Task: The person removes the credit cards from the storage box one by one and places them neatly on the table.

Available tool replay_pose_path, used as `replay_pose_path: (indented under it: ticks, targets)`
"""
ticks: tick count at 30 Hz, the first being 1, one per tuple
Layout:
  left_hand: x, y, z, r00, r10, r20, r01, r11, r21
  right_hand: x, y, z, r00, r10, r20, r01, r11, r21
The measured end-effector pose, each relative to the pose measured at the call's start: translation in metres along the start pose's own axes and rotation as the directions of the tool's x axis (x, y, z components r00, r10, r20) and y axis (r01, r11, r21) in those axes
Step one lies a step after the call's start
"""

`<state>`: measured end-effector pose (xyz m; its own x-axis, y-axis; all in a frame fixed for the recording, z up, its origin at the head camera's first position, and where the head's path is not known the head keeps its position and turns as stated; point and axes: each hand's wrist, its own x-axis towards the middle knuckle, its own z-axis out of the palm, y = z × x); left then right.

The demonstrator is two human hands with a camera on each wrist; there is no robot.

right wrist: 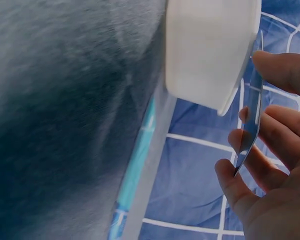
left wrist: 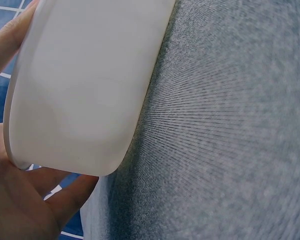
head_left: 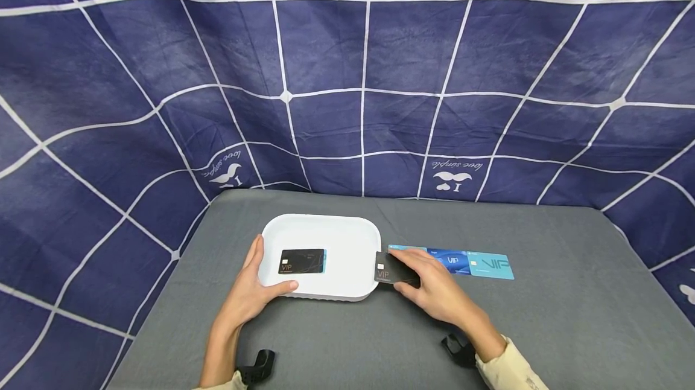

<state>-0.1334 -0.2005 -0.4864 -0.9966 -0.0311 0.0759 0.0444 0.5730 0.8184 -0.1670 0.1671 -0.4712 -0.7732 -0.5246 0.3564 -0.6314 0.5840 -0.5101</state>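
A white tray (head_left: 347,236) with rounded corners sits on the grey cloth. My left hand (head_left: 251,290) grips its left end, thumb over the near rim and fingers along the side; the left wrist view shows the tray's outer wall (left wrist: 90,100). Inside lies a black VIP card (head_left: 301,261), a light blue edge showing beneath it. Between thumb and fingers, my right hand (head_left: 434,284) pinches another black VIP card (head_left: 387,267) at the tray's right rim. Seen edge-on in the right wrist view, this card (right wrist: 254,110) is held above the cloth.
Right of the tray lie a partly hidden light blue card (head_left: 399,247), a dark blue VIP card (head_left: 455,262) and a light blue VIP card (head_left: 491,265), in a row. A blue checked curtain (head_left: 402,124) hangs behind the grey-covered table (head_left: 570,299).
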Motion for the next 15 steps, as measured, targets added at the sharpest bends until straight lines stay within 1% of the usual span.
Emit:
replay_pose_path:
  ticks: [5,9,15]
  targets:
    - [-0.001,-0.001,0.000,1.000,0.002,-0.001,-0.002,1.000,0.004,-0.010,0.006,0.000,0.999,0.041,0.010,-0.041,0.999,-0.001]
    - [-0.001,-0.001,0.000,1.000,0.006,-0.002,-0.006,1.000,0.001,-0.015,0.011,0.000,0.999,0.037,-0.002,-0.037,0.999,0.005]
    - [0.000,-0.001,0.000,1.000,0.007,-0.002,-0.007,1.000,0.004,-0.021,0.018,0.002,1.000,0.017,0.009,-0.017,0.999,-0.031]
